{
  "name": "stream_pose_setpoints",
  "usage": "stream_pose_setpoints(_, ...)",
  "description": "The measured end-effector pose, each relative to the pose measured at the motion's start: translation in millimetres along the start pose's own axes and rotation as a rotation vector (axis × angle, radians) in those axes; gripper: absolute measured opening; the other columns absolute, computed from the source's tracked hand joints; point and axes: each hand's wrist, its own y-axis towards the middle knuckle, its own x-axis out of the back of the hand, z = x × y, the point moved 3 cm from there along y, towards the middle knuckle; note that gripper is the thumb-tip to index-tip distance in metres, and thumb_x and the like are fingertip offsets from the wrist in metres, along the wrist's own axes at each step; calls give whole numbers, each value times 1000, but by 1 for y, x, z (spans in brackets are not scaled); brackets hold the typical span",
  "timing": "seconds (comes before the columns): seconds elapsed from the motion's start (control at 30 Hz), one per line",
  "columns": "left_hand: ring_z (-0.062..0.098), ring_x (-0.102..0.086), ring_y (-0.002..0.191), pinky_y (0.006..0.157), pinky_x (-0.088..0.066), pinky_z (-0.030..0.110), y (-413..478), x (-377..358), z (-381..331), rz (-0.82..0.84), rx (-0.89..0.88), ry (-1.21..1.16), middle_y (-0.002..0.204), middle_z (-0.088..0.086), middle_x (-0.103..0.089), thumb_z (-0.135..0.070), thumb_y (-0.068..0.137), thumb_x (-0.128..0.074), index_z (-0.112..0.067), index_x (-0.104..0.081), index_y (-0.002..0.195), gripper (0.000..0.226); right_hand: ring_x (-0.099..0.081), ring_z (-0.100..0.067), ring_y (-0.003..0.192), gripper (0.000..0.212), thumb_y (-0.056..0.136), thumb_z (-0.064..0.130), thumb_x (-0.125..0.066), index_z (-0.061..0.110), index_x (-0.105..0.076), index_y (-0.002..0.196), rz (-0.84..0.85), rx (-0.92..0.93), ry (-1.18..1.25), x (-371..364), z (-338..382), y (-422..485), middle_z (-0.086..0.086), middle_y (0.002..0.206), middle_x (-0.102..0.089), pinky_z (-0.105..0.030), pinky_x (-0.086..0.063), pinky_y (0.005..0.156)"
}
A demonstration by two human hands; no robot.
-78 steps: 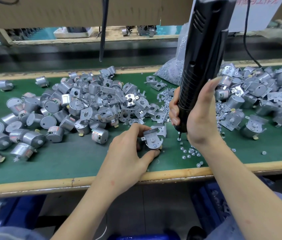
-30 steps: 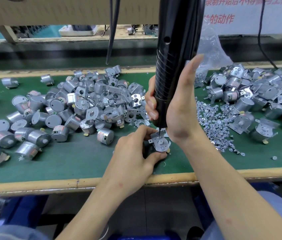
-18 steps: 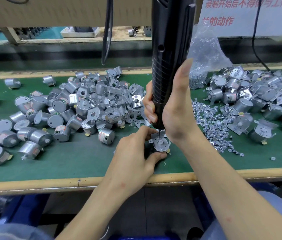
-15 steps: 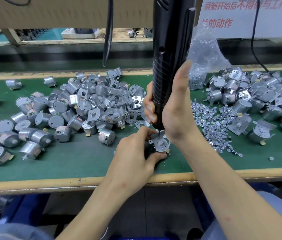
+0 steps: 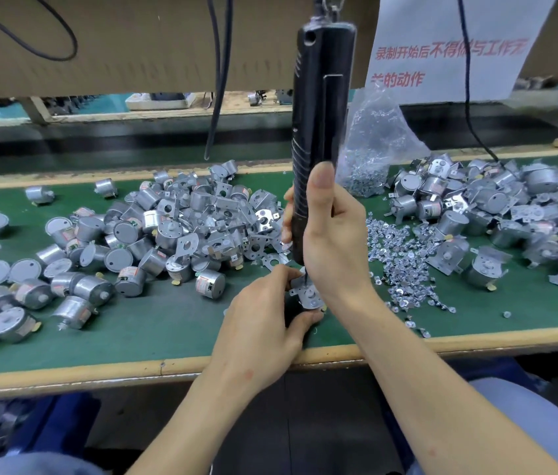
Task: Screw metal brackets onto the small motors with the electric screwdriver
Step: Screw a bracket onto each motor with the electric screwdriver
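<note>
A small motor with its bracket sits near the front edge of the green table, pinched in the left hand. The right hand has its grip wrapped round the upright electric screwdriver, whose bit meets the bracket. Loose screws lie just to the right.

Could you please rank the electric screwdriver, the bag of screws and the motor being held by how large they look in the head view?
1. The electric screwdriver, though it is nearer the camera than the bag.
2. The bag of screws.
3. The motor, gripped by the left hand.
</note>
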Motion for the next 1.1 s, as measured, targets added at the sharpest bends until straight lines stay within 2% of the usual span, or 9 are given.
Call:
stream_pose_setpoints(0.1, 12, -59, 91, 75, -46, 33, 0, -1, 0, -2, -17, -14, 103, -14, -67, -46, 82, -74, -30, -53, 109, 38, -67, -21, 71, 43, 99, 57, -54, 17, -67, 91, 13, 77, -198, 18, 1, -6, -3, 77, -71, -39, -56, 69)
stream_pose_setpoints(0.17, 6, -54, 76, 67, -41, 28, 0, -1, 1, -16, -27, -19, 91, -17, -65, -48, 80, -75, -33, -54, 106, 37, -71, -4, 84, 12, 100, 41, -63, 32, -70, 101, 58, 88, -295, 33, 5, -7, 11, 88, -76, -23, -56, 78)
stream_pose_setpoints(0.43, -16, -51, 74, 70, -35, 1, 5, 8, -24, -267, -150, -84, 81, -35, -55, -22, 74, -81, -30, -60, 110, 43, -70, -8, 91, 26, 97, 42, -65, 29, -72, 118, 361, -248, -627, 65, 5, -24, 8, 99, -74, -38, -57, 91)
stream_pose_setpoints(0.5, -15, -53, 82, 76, -36, 1, 7, 7, -30, -323, -181, -94, 91, -31, -58, -18, 73, -78, -25, -60, 116, 48, -72, -20, 91, 16, 100, 31, -65, 23, -73, 111, 414, -307, -434, 67, 4, -26, -1, 98, -76, -40, -58, 90)
stream_pose_setpoints(0.63, 5, -58, 81, 81, -38, 4, 11, -2, -42, -297, -157, -118, 109, -17, -61, -31, 80, -78, -25, -49, 132, 60, -74, -24, 89, 29, 101, 19, -61, -8, -65, 111, 75, -577, 159, 90, -1, -14, -19, 106, -69, -30, -62, 80)
stream_pose_setpoints(0.73, 8, -58, 82, 82, -36, 4, 10, -6, -45, -253, -132, -126, 108, -20, -58, -44, 83, -68, -30, -46, 132, 55, -70, -34, 111, 56, 103, 40, -55, -13, -49, 120, -307, -551, 909, 125, 14, 4, -26, 147, -49, -37, -63, 72)
stream_pose_setpoints(0.83, 10, -58, 80, 81, -39, 8, 6, -7, -41, -203, -94, -116, 112, -22, -57, -44, 85, -66, -30, -46, 133, 54, -66, -52, 112, 100, 97, 70, -42, -13, -20, 149, -322, -373, 1324, 149, 25, 17, -39, 156, -31, -55, -62, 78)
stream_pose_setpoints(0.93, 8, -57, 81, 79, -39, 13, 2, -4, -34, -185, -67, -49, 107, -20, -56, -39, 86, -68, -25, -52, 130, 49, -64, -51, 116, 97, 99, 73, -32, -8, -24, 152, -167, -448, 1049, 132, 19, 19, -42, 132, -56, -47, -60, 91)
stream_pose_setpoints(1.1, 5, -52, 78, 72, -38, 21, -5, 14, -18, -244, -19, 87, 96, -17, -50, -38, 88, -65, -25, -60, 114, 30, -75, -25, 101, 53, 107, 47, -45, 1, -61, 128, -76, -420, 369, 72, 4, 15, -14, 113, -76, -30, -61, 77)
